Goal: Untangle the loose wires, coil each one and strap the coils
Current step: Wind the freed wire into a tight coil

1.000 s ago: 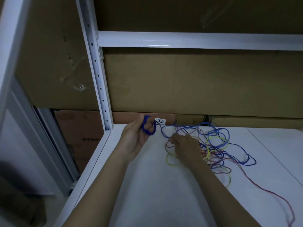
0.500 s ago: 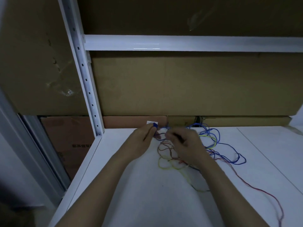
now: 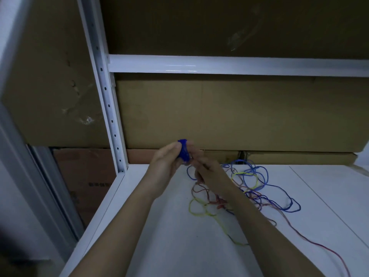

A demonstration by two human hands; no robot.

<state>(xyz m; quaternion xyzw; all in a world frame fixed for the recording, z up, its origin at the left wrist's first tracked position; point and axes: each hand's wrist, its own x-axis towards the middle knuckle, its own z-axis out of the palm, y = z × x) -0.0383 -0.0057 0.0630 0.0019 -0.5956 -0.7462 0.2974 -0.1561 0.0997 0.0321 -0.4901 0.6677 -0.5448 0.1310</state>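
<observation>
A small blue wire coil (image 3: 183,150) is wound round the fingers of my left hand (image 3: 165,162), which holds it above the back of the white shelf (image 3: 159,236). My right hand (image 3: 209,172) is just right of it, fingers curled and pinching the blue wire that leads from the coil. Loose blue wire (image 3: 259,176) loops away to the right. A yellow wire (image 3: 197,208) and a red wire (image 3: 287,222) lie tangled with it on the shelf, partly hidden under my right forearm.
A white perforated shelf post (image 3: 107,108) rises at the left corner, with a white crossbeam (image 3: 219,65) above. Brown cardboard boxes (image 3: 219,112) wall off the back of the shelf. The shelf's left edge (image 3: 103,208) drops to the floor.
My left hand has lifted with the blue coil, which looks thicker. My right hand has come up from the tangle to the coil, drawing blue wire left.
</observation>
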